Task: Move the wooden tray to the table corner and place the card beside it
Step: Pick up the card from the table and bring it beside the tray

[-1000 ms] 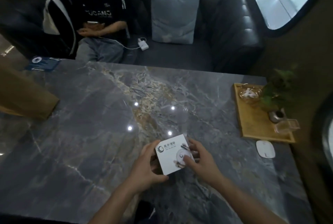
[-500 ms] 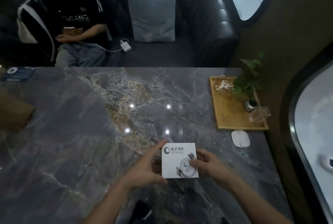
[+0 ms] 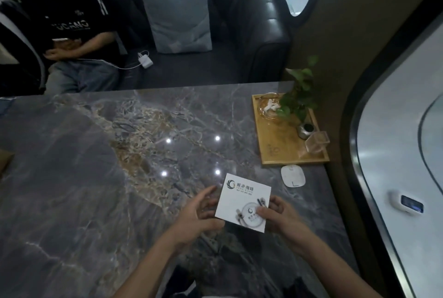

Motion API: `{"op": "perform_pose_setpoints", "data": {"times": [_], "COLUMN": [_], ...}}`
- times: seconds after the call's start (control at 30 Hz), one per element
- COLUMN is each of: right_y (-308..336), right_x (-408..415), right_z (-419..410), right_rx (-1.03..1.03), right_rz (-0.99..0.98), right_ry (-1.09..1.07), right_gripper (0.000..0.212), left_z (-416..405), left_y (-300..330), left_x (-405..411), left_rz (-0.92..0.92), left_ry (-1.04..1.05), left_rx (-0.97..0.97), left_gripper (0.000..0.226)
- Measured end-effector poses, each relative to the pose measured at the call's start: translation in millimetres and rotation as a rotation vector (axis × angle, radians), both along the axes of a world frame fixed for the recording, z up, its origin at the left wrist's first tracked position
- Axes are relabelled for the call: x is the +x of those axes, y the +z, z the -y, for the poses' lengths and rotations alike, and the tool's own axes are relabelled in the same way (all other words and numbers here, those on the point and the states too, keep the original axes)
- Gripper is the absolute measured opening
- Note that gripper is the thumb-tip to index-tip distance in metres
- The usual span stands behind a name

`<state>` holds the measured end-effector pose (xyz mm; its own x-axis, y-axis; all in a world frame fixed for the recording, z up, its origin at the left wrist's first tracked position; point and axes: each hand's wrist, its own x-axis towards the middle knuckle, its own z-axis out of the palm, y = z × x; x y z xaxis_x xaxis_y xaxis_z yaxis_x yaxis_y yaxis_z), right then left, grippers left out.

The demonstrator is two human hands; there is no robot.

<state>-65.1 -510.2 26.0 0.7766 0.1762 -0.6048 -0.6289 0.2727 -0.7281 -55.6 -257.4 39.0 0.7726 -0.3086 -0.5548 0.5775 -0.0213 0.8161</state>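
The right hand (image 3: 282, 216) is pinching the square white printed card (image 3: 243, 203) by its right edge, thumb pressing on top, near the front edge of the grey veined marble table (image 3: 96, 178). The left hand (image 3: 199, 214) is cupping the card's left edge, fingers spread and thumb beneath its near corner. The rectangular light wooden tray (image 3: 275, 144) is sitting at the table's far right corner, holding a small potted green plant (image 3: 299, 99). A flat white rounded pad (image 3: 293, 176) is lying just beside the tray's near edge.

Grey cushion (image 3: 177, 16) on dark sofa (image 3: 251, 41)
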Motion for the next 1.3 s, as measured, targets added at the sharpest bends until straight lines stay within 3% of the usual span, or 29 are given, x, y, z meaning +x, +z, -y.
{"op": "perform_pose_setpoints", "data": {"times": [0.17, 0.27, 0.37, 0.5, 0.73, 1.17, 1.3], "right_y": [-1.5, -2.4, -5.9, -10.3, -19.8, -21.8, -25.1], "right_x": [-4.4, -9.4, -14.7, -22.5, -37.5, -65.7, -72.0], "right_z": [15.0, 21.0, 28.4, 34.9, 43.5, 70.9, 80.9], "right_rx": [-0.046, -0.019, 0.007, 0.028, 0.026, -0.03, -0.033], "right_rz": [-0.009, -0.009, -0.018, -0.048, -0.097, -0.16, -0.176], "right_ry": [-0.072, -0.133, -0.207, -0.272, -0.3, -0.373, -0.415], "right_gripper": [0.056, 0.039, 0.032, 0.05, 0.056, 0.054, 0.035], "left_z": [30.4, 48.9, 65.9, 80.3, 96.1, 134.4, 153.0], "left_y": [-6.8, -11.0, -16.9, -21.2, -25.7, -30.9, -31.3], "left_x": [-3.8, -4.5, -3.7, -1.2, 5.3, 13.0, 14.7], "left_rz": [-0.087, -0.168, -0.25, -0.332, -0.364, -0.393, -0.358], "left_ry": [0.04, 0.113, 0.207, 0.23, 0.206, 0.075, 0.031], "left_rx": [0.004, -0.022, -0.074, -0.093, -0.061, 0.044, 0.045], "left_gripper": [0.067, 0.05, 0.047, 0.04, 0.032, 0.039, 0.034]}}
